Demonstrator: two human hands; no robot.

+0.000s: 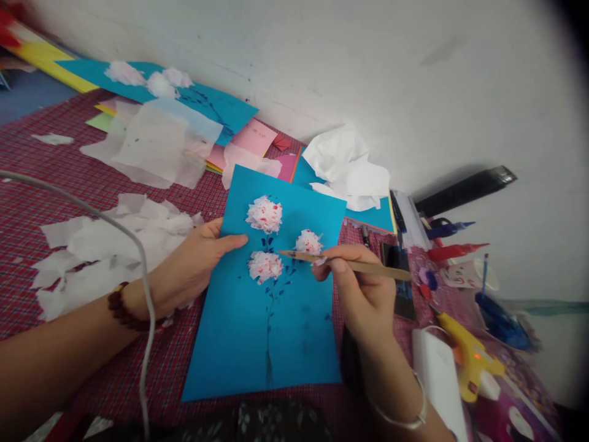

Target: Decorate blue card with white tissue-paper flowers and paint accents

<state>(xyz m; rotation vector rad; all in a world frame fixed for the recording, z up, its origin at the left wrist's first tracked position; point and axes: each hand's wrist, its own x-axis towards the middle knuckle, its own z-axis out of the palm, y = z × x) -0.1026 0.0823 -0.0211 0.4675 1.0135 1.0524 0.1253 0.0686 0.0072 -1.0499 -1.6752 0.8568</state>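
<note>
My left hand [197, 258] grips the left edge of a blue card [239, 344], thumb on its front. Painted dark blue stems and leaves run up the card. Three fluffy flowers of white tissue paper with red flecks sit on it: a top flower [264, 213], a lower left flower [265, 267] and a right flower [308, 242]. Between the thumb and fingers of my right hand [363, 288] is a flat pointed wooden stick [372, 268], its tip over the card among the flowers. A small white paper scrap [321, 261] shows at those fingertips.
White tissue pieces [151, 236] lie on the left, behind a grey cable [146, 307]. Another blue flower card [239, 110] leans near the wall. Crumpled white paper [347, 169] stands behind. On the right are a yellow glue gun [464, 350] and a white box [439, 374].
</note>
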